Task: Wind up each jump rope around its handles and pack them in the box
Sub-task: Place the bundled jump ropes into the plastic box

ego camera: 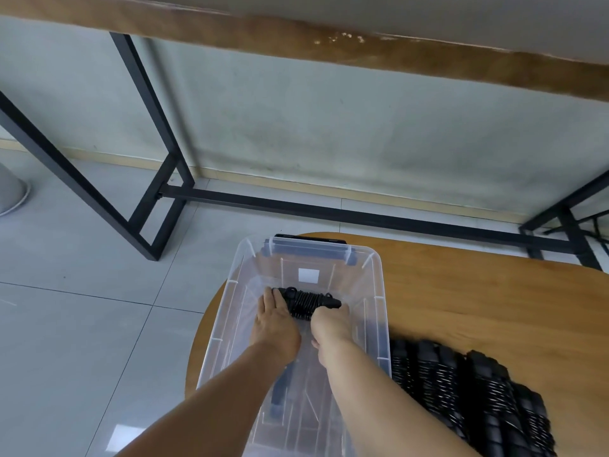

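Note:
A clear plastic box (375, 291) stands on a round wooden table (478, 308). Inside it, near the far end, lies a black jump rope bundle (309, 303), its cord wound round the handles. My left hand (273, 324) grips the bundle's left end. My right hand (331, 324) grips its right end from the near side, fingers curled over it. Both forearms reach down into the box. To the right of the box, a row of several wound black rope bundles (468, 387) lies on the table.
The table edge curves close to the box's left side, with grey tiled floor (82, 291) beyond. A black metal table frame (155, 179) and a wooden tabletop (395, 57) stand ahead by the wall. A grey conical base (10, 192) sits far left.

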The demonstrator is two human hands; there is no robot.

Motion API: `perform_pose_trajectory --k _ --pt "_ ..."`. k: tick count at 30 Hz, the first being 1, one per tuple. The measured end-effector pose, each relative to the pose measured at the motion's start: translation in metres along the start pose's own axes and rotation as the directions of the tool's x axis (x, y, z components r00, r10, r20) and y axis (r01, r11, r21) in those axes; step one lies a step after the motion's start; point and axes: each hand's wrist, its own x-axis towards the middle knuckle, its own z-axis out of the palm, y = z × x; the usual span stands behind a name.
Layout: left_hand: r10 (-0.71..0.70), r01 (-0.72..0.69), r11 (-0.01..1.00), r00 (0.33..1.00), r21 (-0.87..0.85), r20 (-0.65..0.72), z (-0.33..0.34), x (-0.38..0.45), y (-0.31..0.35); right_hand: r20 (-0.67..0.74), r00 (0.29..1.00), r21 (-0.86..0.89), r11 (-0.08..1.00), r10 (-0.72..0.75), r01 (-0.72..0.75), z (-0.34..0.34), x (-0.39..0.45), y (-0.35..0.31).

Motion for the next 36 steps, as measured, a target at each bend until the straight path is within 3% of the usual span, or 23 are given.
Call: perform_pose_trajectory --k 5,10,14,17,21,26,31,34,36 --pt "0.049 -0.052 0.997 0.998 -0.065 -0.034 -0.009 -0.003 -0.001 0.003 0.999 -0.013 0.999 0.042 -0.042 0.000 -0.020 -0.011" --pt "0.126 -0.140 0.983 0.985 -0.121 -0.117 -0.008 -0.007 -0.003 0.183 0.976 -0.115 0.984 -0.114 0.136 -0.021 -0.074 -0.027" --pt "0.064 -0.134 0.949 0.969 -0.287 -0.240 -0.029 -0.038 0.029 0.299 0.926 -0.054 0.965 -0.230 0.257 -0.067 -0.126 -0.043" --pt "0.024 -0.197 0.878 0.929 -0.437 -0.370 -0.049 -0.072 0.061 0.300 0.883 -0.018 0.923 -0.361 0.384 -0.107 -0.149 -0.052" --pt "0.137 -0.383 0.767 0.882 -0.515 -0.452 -0.063 -0.120 0.122 0.215 0.865 0.107 0.892 -0.453 0.440 -0.169 -0.158 -0.065" --pt "0.295 -0.492 0.683 0.862 -0.541 -0.412 -0.034 -0.175 0.194 0.127 0.874 0.127 0.881 -0.469 0.455 -0.260 -0.148 -0.075" --pt "0.381 -0.498 0.678 0.867 -0.540 -0.321 0.040 -0.221 0.254 0.132 0.881 -0.007 0.888 -0.455 0.460 -0.353 -0.116 -0.068" --pt "0.376 -0.416 0.666 0.904 -0.619 -0.203 0.091 -0.229 0.298 0.159 0.884 -0.040 0.892 -0.439 0.450 -0.394 -0.081 -0.058" --pt "0.264 -0.278 0.645 0.955 -0.711 -0.134 0.127 -0.231 0.322 0.201 0.890 -0.080 0.898 -0.410 0.432 -0.418 -0.054 -0.048"
